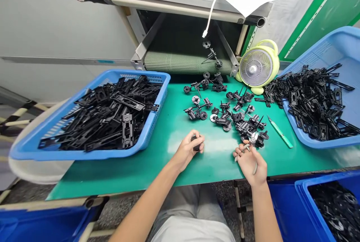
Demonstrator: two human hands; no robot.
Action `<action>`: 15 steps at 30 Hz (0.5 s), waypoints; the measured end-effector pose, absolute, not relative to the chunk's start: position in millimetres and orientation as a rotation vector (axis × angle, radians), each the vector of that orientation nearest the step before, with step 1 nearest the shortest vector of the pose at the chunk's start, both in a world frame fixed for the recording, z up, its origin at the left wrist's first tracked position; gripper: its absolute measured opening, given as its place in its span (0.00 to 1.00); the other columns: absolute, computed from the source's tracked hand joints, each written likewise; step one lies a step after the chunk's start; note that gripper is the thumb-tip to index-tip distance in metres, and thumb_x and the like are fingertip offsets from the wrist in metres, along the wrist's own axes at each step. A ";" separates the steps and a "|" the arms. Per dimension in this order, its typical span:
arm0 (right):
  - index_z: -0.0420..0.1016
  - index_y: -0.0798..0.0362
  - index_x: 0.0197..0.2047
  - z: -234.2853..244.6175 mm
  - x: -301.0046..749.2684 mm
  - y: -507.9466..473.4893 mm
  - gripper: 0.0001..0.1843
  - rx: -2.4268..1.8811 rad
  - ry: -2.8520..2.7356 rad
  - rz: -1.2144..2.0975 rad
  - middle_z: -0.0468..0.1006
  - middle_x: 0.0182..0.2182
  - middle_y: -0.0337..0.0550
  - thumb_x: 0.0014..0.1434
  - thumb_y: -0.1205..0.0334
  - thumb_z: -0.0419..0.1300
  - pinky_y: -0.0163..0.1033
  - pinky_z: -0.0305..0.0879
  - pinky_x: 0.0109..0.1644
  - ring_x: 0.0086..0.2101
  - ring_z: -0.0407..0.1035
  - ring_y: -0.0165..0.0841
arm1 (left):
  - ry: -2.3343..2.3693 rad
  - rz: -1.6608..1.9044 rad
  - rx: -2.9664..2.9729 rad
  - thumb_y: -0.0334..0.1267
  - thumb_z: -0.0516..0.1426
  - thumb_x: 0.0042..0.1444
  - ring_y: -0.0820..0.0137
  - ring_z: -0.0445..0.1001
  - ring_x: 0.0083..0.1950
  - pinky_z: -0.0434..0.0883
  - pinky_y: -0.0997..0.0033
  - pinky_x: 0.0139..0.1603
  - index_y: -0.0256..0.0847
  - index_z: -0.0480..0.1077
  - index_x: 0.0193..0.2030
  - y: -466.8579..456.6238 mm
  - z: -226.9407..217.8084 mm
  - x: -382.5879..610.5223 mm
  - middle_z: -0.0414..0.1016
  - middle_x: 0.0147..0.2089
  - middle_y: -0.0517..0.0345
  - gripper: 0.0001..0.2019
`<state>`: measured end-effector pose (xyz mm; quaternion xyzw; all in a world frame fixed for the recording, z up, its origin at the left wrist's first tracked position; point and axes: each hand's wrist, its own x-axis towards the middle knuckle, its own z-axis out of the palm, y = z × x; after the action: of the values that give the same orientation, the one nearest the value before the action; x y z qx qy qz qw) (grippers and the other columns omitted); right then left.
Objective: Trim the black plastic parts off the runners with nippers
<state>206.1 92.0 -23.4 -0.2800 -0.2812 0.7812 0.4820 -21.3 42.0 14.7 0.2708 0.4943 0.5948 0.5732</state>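
Note:
My left hand (186, 149) is closed around a small black plastic part (194, 139), mostly hidden by the fingers, above the green mat. In my right hand (252, 167), palm turned up, lies a pair of nippers (254, 137) with pale grey handles. Their metal jaws point away from me, over a heap of black molded parts (244, 125). More black parts with round discs (196, 113) are scattered on the mat beyond both hands. A green craft knife (281, 134) rests to the right of the heap.
A blue basket (146, 137) of long black pieces stands left; another blue basket (306, 145), tilted, spills pieces at right. A conveyor (185, 62) ends at the back, beside a yellow-green fan (256, 67). A white cable (209, 17) hangs from the shelf. Blue bins (302, 197) sit below the table.

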 end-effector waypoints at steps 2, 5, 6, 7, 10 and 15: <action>0.74 0.45 0.42 -23.3 205.1 92.3 0.11 -0.665 -0.670 1.915 0.68 0.32 0.41 0.57 0.51 0.60 0.46 0.66 0.42 0.34 0.65 0.36 | 1.229 1.409 0.623 0.45 0.63 0.48 0.80 0.60 0.21 0.60 0.77 0.23 0.42 0.56 0.31 51.0 23.5 -22.6 0.63 0.26 0.67 0.18; 0.75 0.45 0.42 -22.6 202.8 87.2 0.12 -0.673 -0.722 1.875 0.69 0.32 0.40 0.57 0.50 0.61 0.44 0.65 0.42 0.34 0.65 0.34 | 1.093 1.420 0.550 0.45 0.62 0.48 0.77 0.64 0.24 0.63 0.75 0.25 0.41 0.60 0.33 59.2 37.1 -15.4 0.67 0.30 0.62 0.15; 0.75 0.46 0.43 -21.7 202.0 82.9 0.13 -0.711 -0.784 1.833 0.70 0.32 0.41 0.57 0.50 0.62 0.43 0.65 0.41 0.34 0.65 0.34 | 0.997 1.408 0.519 0.43 0.62 0.47 0.75 0.67 0.27 0.66 0.73 0.28 0.41 0.62 0.34 57.6 40.9 -11.3 0.69 0.33 0.60 0.14; 0.75 0.47 0.44 -19.9 201.2 77.2 0.14 -0.772 -0.878 1.782 0.70 0.32 0.41 0.56 0.50 0.63 0.42 0.65 0.41 0.34 0.65 0.35 | 0.919 1.390 0.499 0.41 0.62 0.46 0.73 0.69 0.30 0.67 0.71 0.31 0.40 0.64 0.36 53.5 44.2 -6.7 0.69 0.35 0.58 0.13; 0.76 0.49 0.47 -7.1 198.4 53.7 0.16 -0.978 -1.281 1.567 0.74 0.36 0.44 0.57 0.54 0.64 0.42 0.65 0.41 0.36 0.67 0.37 | 0.864 1.362 0.512 0.40 0.61 0.51 0.69 0.71 0.34 0.68 0.67 0.36 0.40 0.67 0.39 29.6 51.0 6.7 0.70 0.33 0.56 0.10; 0.73 0.45 0.53 31.3 191.3 20.4 0.18 -0.905 -1.898 1.074 0.74 0.40 0.45 0.59 0.66 0.60 0.44 0.66 0.44 0.40 0.69 0.39 | 0.892 1.453 0.572 0.47 0.56 0.59 0.70 0.67 0.31 0.66 0.68 0.33 0.40 0.68 0.40 -9.4 59.0 23.4 0.68 0.33 0.55 0.12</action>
<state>191.3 20.4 31.3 -0.3545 -0.7434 0.4206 0.3805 23.4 -9.4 59.0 0.2490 0.3881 0.6326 0.6223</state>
